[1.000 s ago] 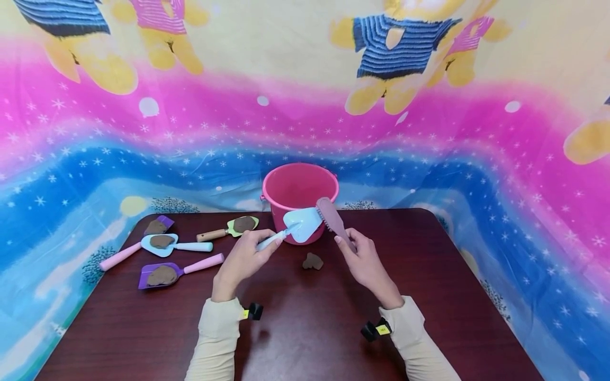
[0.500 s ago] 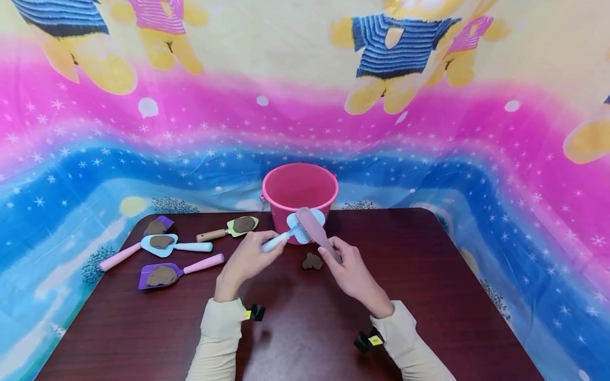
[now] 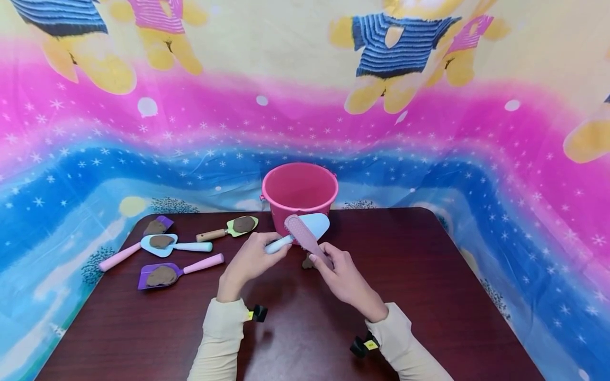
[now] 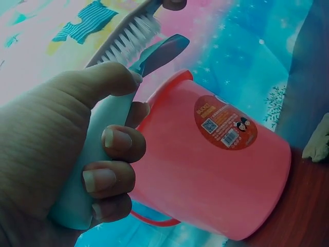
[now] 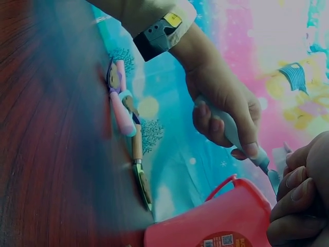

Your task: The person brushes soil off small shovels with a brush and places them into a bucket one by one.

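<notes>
A person's left hand [image 3: 252, 259] grips a blue trowel [image 3: 318, 225] by its handle, while the right hand [image 3: 345, 275] holds a mauve brush [image 3: 303, 233] across it, bristles toward the blade. Both tools are aloft before a pink bucket [image 3: 278, 216], above the table [image 3: 295, 338]; whether bristles meet blade cannot be told. The trowel looks light and stiff, its smooth handle perhaps a little slippery, best gripped around the middle; the brush seems equally light, its bristles likely to bend, and its handle the place to hold. A second earlier, the brush sat at the blade's far edge; now it crosses near the neck, leaving the tip bare, with the right hand closer to the left and partly hiding a brown lump [image 3: 307, 263].
</notes>
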`<state>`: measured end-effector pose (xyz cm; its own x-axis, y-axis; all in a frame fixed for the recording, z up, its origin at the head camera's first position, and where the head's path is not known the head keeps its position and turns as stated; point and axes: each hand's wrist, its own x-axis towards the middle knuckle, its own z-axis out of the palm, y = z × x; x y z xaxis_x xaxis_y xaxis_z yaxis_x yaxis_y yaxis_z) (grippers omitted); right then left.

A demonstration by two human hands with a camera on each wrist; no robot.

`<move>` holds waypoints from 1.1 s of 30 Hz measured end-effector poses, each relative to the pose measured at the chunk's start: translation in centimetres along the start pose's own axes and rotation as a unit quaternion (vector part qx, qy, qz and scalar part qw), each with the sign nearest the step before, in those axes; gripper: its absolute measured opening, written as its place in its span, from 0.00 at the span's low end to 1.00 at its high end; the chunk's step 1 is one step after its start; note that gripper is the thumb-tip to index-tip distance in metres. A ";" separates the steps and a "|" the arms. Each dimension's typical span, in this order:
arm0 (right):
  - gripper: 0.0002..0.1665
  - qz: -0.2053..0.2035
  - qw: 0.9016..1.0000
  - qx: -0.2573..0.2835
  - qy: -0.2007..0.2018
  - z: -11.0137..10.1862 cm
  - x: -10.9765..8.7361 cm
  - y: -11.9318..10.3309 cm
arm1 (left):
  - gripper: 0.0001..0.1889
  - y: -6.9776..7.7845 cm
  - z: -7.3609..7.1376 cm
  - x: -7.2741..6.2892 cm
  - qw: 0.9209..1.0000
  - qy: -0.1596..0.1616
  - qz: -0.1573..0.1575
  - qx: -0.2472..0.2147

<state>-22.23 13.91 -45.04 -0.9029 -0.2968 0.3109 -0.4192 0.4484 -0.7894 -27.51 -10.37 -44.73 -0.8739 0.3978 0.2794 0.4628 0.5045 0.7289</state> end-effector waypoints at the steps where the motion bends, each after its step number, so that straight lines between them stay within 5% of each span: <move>1: 0.08 0.001 1.000 -0.002 0.000 0.0 0.0 0.1 | 0.08 0.0 0.0 0.0 1.000 0.000 0.000 0.002; 33: 0.12 0.023 0.996 -0.024 0.079 -3.8 1.1 2.6 | 0.08 0.0 -0.8 -0.3 1.000 0.016 0.012 -0.018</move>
<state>-24.64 17.98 -44.75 -0.9232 -0.1402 0.3578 -0.3779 0.5001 -0.7791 -27.34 -11.15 -44.30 -0.8671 0.3839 0.3173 0.4788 0.4671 0.7433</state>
